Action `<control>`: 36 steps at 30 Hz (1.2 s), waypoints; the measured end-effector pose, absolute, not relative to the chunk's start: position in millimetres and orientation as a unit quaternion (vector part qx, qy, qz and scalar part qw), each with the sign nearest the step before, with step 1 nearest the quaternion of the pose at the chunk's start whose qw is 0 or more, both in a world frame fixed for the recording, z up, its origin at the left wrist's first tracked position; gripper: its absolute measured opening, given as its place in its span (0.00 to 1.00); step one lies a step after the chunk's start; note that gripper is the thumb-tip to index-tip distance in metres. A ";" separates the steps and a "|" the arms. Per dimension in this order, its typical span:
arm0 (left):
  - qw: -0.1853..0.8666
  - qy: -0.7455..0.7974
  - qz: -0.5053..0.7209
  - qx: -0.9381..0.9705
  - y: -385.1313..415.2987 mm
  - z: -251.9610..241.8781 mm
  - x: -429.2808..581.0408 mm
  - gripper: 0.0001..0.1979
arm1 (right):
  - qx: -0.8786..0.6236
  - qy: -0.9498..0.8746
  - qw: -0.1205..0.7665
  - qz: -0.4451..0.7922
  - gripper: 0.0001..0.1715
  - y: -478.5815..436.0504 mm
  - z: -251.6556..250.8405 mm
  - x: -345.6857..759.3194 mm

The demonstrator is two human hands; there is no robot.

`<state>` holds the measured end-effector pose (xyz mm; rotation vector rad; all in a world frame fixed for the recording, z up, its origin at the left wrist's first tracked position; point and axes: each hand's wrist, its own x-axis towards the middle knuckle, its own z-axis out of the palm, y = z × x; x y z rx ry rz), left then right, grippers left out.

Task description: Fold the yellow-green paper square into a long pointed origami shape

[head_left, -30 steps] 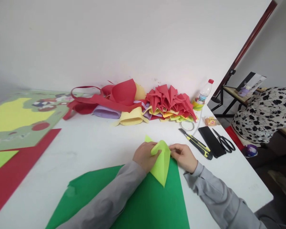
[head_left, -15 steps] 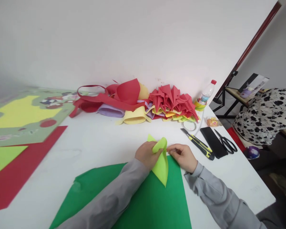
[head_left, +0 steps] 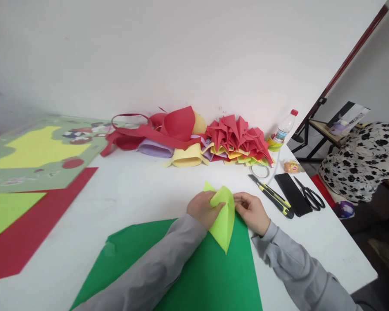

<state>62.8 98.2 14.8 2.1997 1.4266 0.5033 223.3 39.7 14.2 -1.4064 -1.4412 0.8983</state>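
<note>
A folded lime-yellow paper (head_left: 226, 222) stands over a large green sheet (head_left: 214, 276), one pointed tip aimed down toward me. My left hand (head_left: 205, 209) is closed on it from the left, thumb against its face. At the paper's right edge is my right hand (head_left: 252, 211), its fingers bent and pressed together; the fingertips are partly behind the paper's edge, so what they pinch is hard to make out.
Behind lie red paper strips (head_left: 178, 125), a cream paper tube (head_left: 187, 156) and red folded shapes (head_left: 230, 131). To the right are a bottle (head_left: 284, 127), tape roll (head_left: 259, 171), cutter (head_left: 274, 196), black case (head_left: 292, 194) and scissors (head_left: 313, 198). A person in patterned clothing (head_left: 359, 160) is beyond.
The lime-yellow paper has opened a little wider and turned more of its face toward me. Its right edge is now nearer my right fingers. The whole view has shifted slightly.
</note>
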 end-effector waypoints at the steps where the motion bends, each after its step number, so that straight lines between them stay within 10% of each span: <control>1: 0.236 0.519 0.182 0.801 97.8 15.6 62.5 0.08 | -0.573 -0.581 0.452 0.361 0.09 38.9 15.9 222.3; 36: 0.249 0.562 0.169 0.770 93.9 21.4 62.8 0.09 | -0.638 -0.575 0.454 0.239 0.08 27.8 18.5 195.5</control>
